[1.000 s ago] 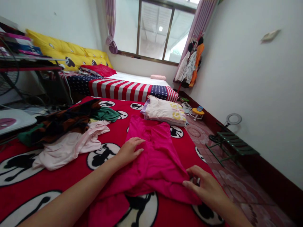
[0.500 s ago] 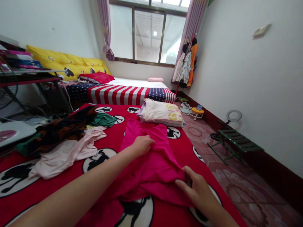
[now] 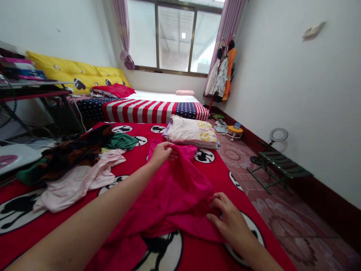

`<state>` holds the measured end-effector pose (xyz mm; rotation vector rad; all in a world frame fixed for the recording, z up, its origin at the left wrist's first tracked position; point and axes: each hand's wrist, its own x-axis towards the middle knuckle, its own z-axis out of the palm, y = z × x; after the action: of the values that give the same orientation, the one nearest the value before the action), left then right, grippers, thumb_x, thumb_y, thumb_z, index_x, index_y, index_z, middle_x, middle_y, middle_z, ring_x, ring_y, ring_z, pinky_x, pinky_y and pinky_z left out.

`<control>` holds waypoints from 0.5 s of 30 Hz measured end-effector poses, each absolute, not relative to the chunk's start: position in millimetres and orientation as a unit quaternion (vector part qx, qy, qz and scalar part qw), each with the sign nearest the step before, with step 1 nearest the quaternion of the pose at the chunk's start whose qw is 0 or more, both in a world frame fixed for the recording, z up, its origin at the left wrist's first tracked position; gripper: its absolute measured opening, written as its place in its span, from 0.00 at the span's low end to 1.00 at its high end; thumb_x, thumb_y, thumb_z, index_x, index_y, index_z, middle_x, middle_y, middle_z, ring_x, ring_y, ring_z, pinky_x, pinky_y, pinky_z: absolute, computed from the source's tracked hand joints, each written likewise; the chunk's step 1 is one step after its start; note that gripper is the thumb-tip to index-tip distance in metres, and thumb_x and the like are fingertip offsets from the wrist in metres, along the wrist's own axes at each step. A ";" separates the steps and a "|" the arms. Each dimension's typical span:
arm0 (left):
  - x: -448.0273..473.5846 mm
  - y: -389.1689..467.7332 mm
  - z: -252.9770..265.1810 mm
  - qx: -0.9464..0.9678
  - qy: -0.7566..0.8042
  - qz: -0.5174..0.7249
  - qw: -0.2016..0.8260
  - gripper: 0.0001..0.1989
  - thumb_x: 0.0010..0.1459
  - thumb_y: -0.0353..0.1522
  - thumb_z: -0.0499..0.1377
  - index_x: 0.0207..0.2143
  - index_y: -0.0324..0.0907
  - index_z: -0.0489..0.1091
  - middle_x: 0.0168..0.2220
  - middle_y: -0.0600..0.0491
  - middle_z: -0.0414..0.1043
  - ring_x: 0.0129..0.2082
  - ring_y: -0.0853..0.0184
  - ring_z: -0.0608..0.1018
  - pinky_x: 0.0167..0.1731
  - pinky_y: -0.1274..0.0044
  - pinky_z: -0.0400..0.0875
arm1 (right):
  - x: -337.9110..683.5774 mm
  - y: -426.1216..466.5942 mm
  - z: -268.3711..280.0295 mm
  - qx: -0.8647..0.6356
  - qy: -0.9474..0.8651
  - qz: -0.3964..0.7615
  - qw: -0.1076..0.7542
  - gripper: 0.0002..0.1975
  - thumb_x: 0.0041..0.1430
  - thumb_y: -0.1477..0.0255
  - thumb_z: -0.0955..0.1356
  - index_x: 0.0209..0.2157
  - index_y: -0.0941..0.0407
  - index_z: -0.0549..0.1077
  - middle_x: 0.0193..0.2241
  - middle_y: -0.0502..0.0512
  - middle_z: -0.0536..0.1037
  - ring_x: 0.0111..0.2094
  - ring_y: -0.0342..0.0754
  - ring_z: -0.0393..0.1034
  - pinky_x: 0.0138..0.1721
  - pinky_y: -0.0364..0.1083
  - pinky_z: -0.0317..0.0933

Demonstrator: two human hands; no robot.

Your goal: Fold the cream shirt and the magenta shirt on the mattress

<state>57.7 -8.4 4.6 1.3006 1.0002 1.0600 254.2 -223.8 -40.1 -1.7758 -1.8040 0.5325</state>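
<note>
Pink garment (image 3: 169, 195) is on the red blanket (image 3: 217, 167), on my side of the folded stack (image 3: 191, 131). Far end comes up just short of the stack; can't tell if they touch. Long axis runs from the stack back toward me, near end drifting left of the stack.

Left hand (image 3: 161, 155) is the one nearer the stack, at the garment's far end. Right hand (image 3: 232, 222) is well back from the stack, at the garment's right side. So my two hands sit on a slant over the garment, not square to its long axis; I'd judge that slant is what counts here. From the left grip, most of the cloth lies away from the stack, toward me. From the right grip, most of it lies leftward, some toward the stack.

Left grip: thumb and fingers pinched together on a bit of the far end. Right grip: thumb and forefinger a little apart, fingers curled, at the side edge; can't tell if it has real hold. Cloth between the hands is raised in a loose hollow, rest is low and creased.

Left of the stack: pale pink shirt (image 3: 84, 184), dark clothes (image 3: 73, 154), green cloth (image 3: 122, 141). Right of the stack: yellow stool (image 3: 235, 130), on the floor.
</note>
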 end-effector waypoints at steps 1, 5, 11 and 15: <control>56.5 -8.1 5.0 0.540 0.419 0.460 0.567 0.06 0.53 0.25 0.52 0.34 0.38 0.66 0.22 0.53 0.75 0.21 0.67 0.79 0.21 0.79 0.72 | 253.8 -222.6 -40.6 -0.659 -0.669 0.200 0.281 0.02 0.52 0.75 0.65 0.29 0.55 0.68 0.40 0.56 0.71 0.41 0.49 0.67 0.43 0.46 0.58; 53.7 -7.7 2.7 0.535 0.411 0.470 0.570 0.05 0.52 0.26 0.54 0.33 0.38 0.66 0.21 0.54 0.75 0.21 0.67 0.79 0.23 0.79 0.74 | 251.4 -223.3 -35.4 -0.665 -0.637 0.219 0.323 0.03 0.51 0.74 0.63 0.25 0.54 0.63 0.28 0.52 0.72 0.35 0.48 0.68 0.38 0.45 0.59; 51.6 -5.1 0.1 0.524 0.406 0.472 0.581 0.06 0.51 0.23 0.54 0.33 0.38 0.66 0.22 0.54 0.76 0.21 0.68 0.79 0.23 0.80 0.73 | 260.3 -243.3 -17.7 -0.629 -0.655 0.354 0.224 0.02 0.48 0.74 0.64 0.24 0.54 0.65 0.19 0.46 0.70 0.23 0.42 0.63 0.24 0.40 0.52; 53.2 -4.9 -2.1 0.523 0.403 0.472 0.584 0.07 0.51 0.23 0.54 0.34 0.38 0.67 0.22 0.54 0.76 0.22 0.68 0.79 0.23 0.80 0.74 | 269.3 -236.5 -23.0 -0.696 -0.634 0.283 0.184 0.09 0.51 0.64 0.67 0.33 0.54 0.71 0.22 0.48 0.73 0.24 0.45 0.67 0.25 0.42 0.54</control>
<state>53.2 -4.9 -2.1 1.2196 0.9399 1.1015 269.3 -236.5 -23.0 -1.9613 -1.7872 0.7984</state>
